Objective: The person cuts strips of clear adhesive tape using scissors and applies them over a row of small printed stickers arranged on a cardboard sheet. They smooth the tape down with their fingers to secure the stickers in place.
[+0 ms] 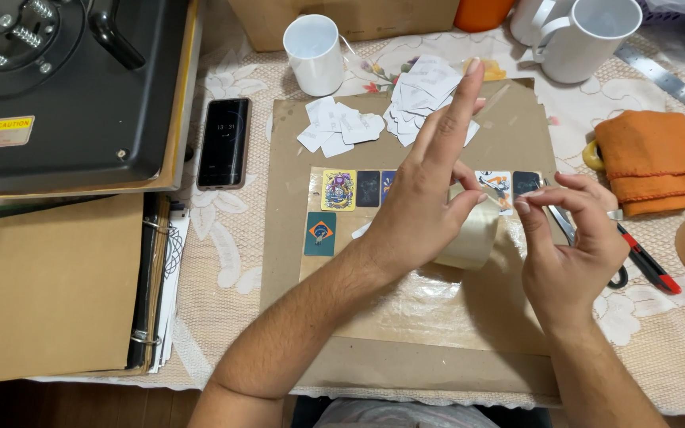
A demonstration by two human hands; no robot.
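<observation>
Forearms enter from the near edge, both reaching over the brown cardboard sheet (414, 349) that covers the middle of the worktop (660, 349).

- Left hand (426, 198): over the cardboard's centre, index and middle fingers stretched straight up and away, thumb and lower fingers pinching the roll of clear tape (473, 234), which sits just right of the palm.
- Right hand (572, 246): at the cardboard's right edge, fingers loosely curled, tips drawn together beside the roll as if nipping a tape end; whether it grips anything cannot be told.
- Small printed cards (338, 190): a row across the cardboard's upper middle, partly hidden by the left hand, with one teal card (320, 234) below the row's left end. A glossy film covers the cardboard nearer the body. Cards appear laid out; taping looks only begun.
- Peeled white paper scraps (338, 127): heaped at the cardboard's far edge.
- Scissors and red-handled cutter (648, 265): right of the cardboard.
- Orange cloth (652, 158): further right.
- White mugs (315, 55): beyond the cardboard.
- Smartphone (223, 143) and black heat press (65, 87): left of the cardboard.
</observation>
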